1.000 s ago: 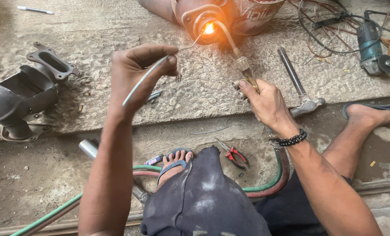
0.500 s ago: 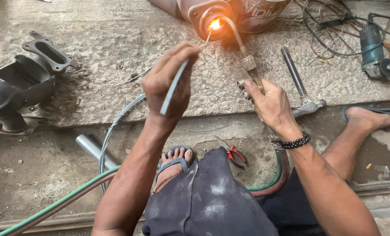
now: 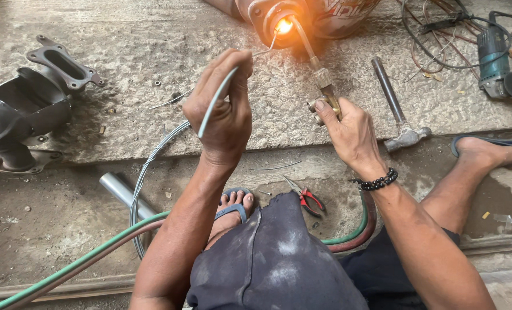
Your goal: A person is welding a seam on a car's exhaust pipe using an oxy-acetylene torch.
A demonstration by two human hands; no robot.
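Brazing at glowing metal part (image 3: 279,23), both hands up.
Left hand (image 3: 224,112) pinched on filler rod (image 3: 218,95), right hand (image 3: 350,132) clamped on torch (image 3: 319,74); vs 0.5 s ago: rod tip closer to flame.

Metal cylinder (image 3: 302,14), top centre: cut off by upper edge. Grey casting (image 3: 20,115), left: partly cropped. Wire tip lost in flame glare (image 3: 283,26).

Manifold (image 3: 32,109) left; hammer (image 3: 396,109), probably grinder (image 3: 497,63) right.
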